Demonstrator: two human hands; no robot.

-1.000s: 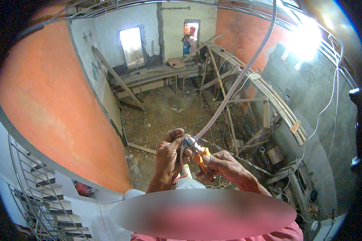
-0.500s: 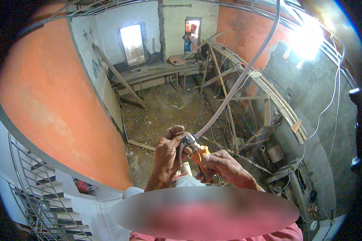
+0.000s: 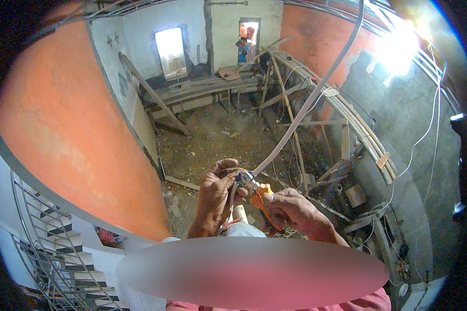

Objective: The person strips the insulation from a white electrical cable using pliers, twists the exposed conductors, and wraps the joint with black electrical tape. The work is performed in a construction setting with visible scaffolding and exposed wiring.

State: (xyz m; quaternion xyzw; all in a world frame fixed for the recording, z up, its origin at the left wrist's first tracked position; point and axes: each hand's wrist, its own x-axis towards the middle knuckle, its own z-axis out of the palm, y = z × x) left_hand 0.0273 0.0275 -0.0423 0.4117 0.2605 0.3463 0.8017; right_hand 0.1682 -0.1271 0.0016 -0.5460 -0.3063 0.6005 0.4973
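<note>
Pliers with orange handles (image 3: 261,198) are gripped in my right hand (image 3: 299,208), its thumb along the upper handle. Their metal jaws are at the lower end of a long pale conduit (image 3: 300,120), which curves down from the upper right. My left hand (image 3: 213,193) is closed there, its thumb and fingers pinching thin wires beside the jaws. A bit of blue shows at that spot. Whether the jaws touch the wires is too small to tell. A pale tube-like piece (image 3: 239,214) shows just below the pliers, between my hands.
Bamboo poles (image 3: 355,124) on a wooden frame run along the right wall, with loose white wires (image 3: 414,150) hanging. Wooden planks (image 3: 202,93) lie at the back. An orange wall (image 3: 78,140) and stairs with a metal railing (image 3: 41,228) are left. Another person (image 3: 243,46) is in the far opening.
My right hand and the pliers' handles have swung slightly to the right, and more of the metal jaws shows. My left hand remains nearly in place by the conduit's end.
</note>
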